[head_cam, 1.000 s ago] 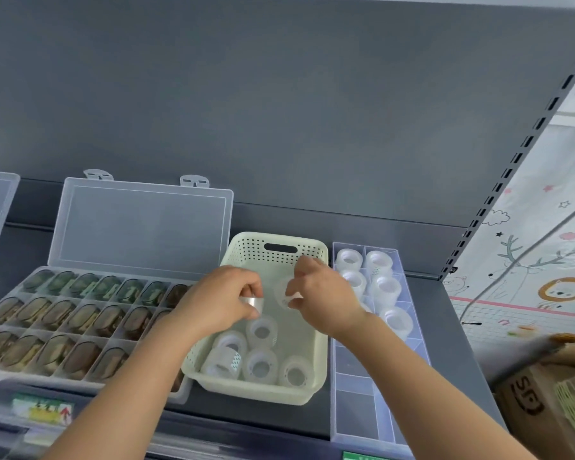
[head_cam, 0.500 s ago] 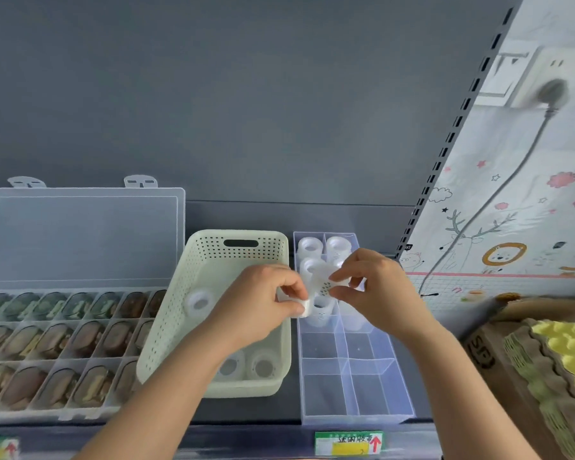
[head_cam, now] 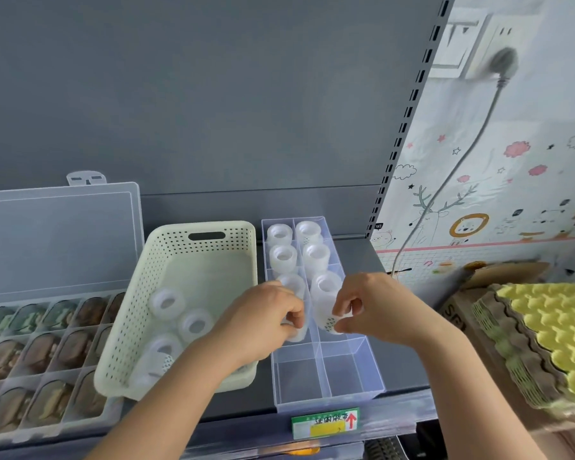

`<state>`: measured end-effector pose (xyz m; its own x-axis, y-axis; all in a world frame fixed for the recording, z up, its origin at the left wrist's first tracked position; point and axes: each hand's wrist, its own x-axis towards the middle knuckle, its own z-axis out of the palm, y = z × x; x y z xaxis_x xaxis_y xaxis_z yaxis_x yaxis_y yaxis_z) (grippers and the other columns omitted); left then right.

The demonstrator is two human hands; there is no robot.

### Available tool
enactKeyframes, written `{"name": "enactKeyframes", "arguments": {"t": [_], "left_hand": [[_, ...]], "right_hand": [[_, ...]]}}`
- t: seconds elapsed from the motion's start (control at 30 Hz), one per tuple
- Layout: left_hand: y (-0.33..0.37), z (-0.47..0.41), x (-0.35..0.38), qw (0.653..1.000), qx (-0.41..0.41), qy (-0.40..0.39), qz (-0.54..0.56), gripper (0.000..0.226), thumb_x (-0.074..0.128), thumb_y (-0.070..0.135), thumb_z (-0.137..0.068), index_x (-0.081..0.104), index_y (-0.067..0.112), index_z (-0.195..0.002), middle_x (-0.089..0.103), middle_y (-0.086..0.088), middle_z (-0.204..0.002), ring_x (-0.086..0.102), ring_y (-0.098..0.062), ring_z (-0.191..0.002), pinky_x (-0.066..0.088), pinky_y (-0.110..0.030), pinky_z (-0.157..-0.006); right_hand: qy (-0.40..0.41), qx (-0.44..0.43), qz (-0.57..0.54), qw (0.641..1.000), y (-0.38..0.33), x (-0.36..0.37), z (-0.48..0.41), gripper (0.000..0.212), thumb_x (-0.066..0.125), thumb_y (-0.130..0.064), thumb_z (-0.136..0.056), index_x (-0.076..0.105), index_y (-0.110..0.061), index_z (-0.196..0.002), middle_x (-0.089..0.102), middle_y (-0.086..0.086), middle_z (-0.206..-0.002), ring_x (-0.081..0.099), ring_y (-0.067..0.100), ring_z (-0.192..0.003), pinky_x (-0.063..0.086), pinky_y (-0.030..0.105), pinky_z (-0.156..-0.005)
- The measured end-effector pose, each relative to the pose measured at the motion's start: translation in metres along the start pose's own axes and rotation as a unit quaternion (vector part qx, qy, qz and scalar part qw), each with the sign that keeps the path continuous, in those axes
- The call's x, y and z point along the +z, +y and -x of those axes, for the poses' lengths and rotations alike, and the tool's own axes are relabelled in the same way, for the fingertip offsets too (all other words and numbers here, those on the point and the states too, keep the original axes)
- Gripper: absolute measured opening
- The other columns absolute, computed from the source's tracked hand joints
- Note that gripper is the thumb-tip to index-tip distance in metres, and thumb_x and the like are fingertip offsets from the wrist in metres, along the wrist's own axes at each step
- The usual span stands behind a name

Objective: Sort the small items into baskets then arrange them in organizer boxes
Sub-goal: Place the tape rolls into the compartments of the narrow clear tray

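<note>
Two hands, left (head_cam: 259,322) right (head_cam: 375,307), each pinch tape roll (head_cam: 327,322) in organizer box (head_cam: 356,391) | basket (head_cam: 166,247) left, egg trays (head_cam: 545,327) right

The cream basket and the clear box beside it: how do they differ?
The basket is cream with holed walls; the box is clear and smooth. The basket is one open space; the box is split into compartments. In the basket rolls lie loose; in the box they stand in rows. Both hold white rolls.
</note>
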<state>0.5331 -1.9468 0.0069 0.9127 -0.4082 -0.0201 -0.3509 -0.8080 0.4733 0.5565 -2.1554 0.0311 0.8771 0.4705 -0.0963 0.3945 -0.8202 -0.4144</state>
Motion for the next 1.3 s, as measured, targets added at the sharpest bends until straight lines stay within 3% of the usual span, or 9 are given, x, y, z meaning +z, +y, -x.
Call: {"name": "enactKeyframes", "arguments": {"t": [0.17, 0.33, 0.57, 0.7, 0.9, 1.07, 1.13, 1.2, 1.3], "left_hand": [[-0.002, -0.003, 0.007, 0.999, -0.004, -0.027, -0.032, 0.017, 0.066, 0.017, -0.08, 0.059, 0.032, -0.076, 0.059, 0.012, -0.089, 0.055, -0.008, -0.089, 0.047, -0.031, -0.08], [-0.001, -0.006, 0.009, 0.998, -0.013, -0.04, -0.051, 0.01, 0.067, 0.016, -0.079, 0.063, 0.026, -0.077, 0.061, 0.01, -0.085, 0.056, -0.012, -0.082, 0.045, -0.027, -0.071], [0.001, -0.007, 0.012, 0.992, -0.005, -0.066, -0.105, 0.018, 0.056, 0.008, -0.081, 0.064, 0.023, -0.074, 0.06, 0.01, -0.074, 0.049, -0.019, -0.082, 0.033, -0.022, -0.06], [-0.001, -0.005, 0.013, 0.991, 0.014, -0.058, -0.124, 0.026, 0.054, 0.008, -0.084, 0.07, 0.028, -0.083, 0.048, 0.014, -0.072, 0.038, -0.02, -0.086, 0.04, -0.026, -0.074], [0.0, -0.005, 0.012, 0.993, 0.008, -0.042, -0.113, 0.022, 0.056, 0.012, -0.087, 0.072, 0.027, -0.088, 0.049, 0.014, -0.076, 0.036, -0.019, -0.087, 0.028, -0.024, -0.074], [-0.002, 0.0, -0.001, 0.998, 0.027, 0.005, -0.057, 0.013, 0.064, 0.03, -0.087, 0.073, 0.03, -0.095, 0.065, 0.013, -0.093, 0.047, -0.008, -0.098, 0.025, -0.025, -0.091], [-0.006, 0.007, -0.015, 0.998, 0.028, 0.048, -0.038, 0.012, 0.066, 0.029, -0.086, 0.074, 0.03, -0.095, 0.067, 0.014, -0.092, 0.05, -0.004, -0.096, 0.029, -0.025, -0.09], [-0.017, 0.018, -0.032, 0.997, -0.007, 0.077, -0.021, 0.011, 0.066, 0.026, -0.087, 0.073, 0.029, -0.095, 0.065, 0.017, -0.087, 0.052, -0.003, -0.09, 0.038, -0.026, -0.085], [-0.043, 0.041, -0.055, 0.991, -0.115, 0.049, -0.054, 0.014, 0.063, 0.024, -0.089, 0.07, 0.033, -0.097, 0.062, 0.021, -0.087, 0.056, 0.001, -0.085, 0.047, -0.025, -0.08]], "right_hand": [[-0.017, 0.017, 0.004, 1.0, 0.003, 0.001, -0.001, 0.008, 0.075, -0.025, -0.069, 0.068, -0.029, -0.071, 0.062, -0.017, -0.076, 0.058, 0.001, -0.074, 0.051, 0.022, -0.069], [-0.039, 0.036, 0.023, 0.998, 0.004, 0.002, -0.001, 0.012, 0.073, -0.026, -0.071, 0.063, -0.032, -0.067, 0.061, -0.016, -0.076, 0.058, 0.003, -0.075, 0.048, 0.02, -0.067], [-0.049, 0.047, 0.11, 0.992, -0.004, 0.017, -0.012, 0.014, 0.074, -0.028, -0.076, 0.071, -0.027, -0.089, 0.067, -0.006, -0.097, 0.061, 0.019, -0.091, 0.049, 0.028, -0.074], [-0.065, 0.045, 0.154, 0.985, -0.005, 0.024, -0.014, 0.014, 0.067, -0.028, -0.083, 0.071, -0.021, -0.095, 0.067, -0.001, -0.101, 0.061, 0.022, -0.092, 0.051, 0.03, -0.075], [-0.072, 0.04, 0.151, 0.985, -0.007, 0.024, -0.018, 0.013, 0.068, -0.025, -0.078, 0.072, -0.018, -0.089, 0.067, 0.002, -0.094, 0.062, 0.025, -0.088, 0.051, 0.03, -0.072], [-0.077, 0.036, 0.132, 0.988, -0.009, 0.023, -0.019, 0.014, 0.071, -0.03, -0.077, 0.07, -0.017, -0.078, 0.066, 0.001, -0.084, 0.06, 0.022, -0.079, 0.05, 0.028, -0.066], [-0.068, 0.046, 0.103, 0.991, -0.013, 0.016, -0.021, 0.012, 0.072, -0.03, -0.077, 0.07, -0.018, -0.076, 0.067, 0.0, -0.082, 0.06, 0.02, -0.074, 0.051, 0.027, -0.064], [-0.032, 0.029, 0.083, 0.996, -0.021, 0.01, -0.024, 0.01, 0.068, -0.032, -0.081, 0.069, -0.022, -0.078, 0.068, -0.003, -0.084, 0.06, 0.019, -0.078, 0.053, 0.029, -0.07], [0.014, -0.048, 0.056, 0.997, -0.048, 0.007, -0.03, 0.012, 0.061, -0.031, -0.087, 0.071, -0.025, -0.083, 0.068, -0.005, -0.085, 0.058, 0.015, -0.079, 0.051, 0.03, -0.071]]}}
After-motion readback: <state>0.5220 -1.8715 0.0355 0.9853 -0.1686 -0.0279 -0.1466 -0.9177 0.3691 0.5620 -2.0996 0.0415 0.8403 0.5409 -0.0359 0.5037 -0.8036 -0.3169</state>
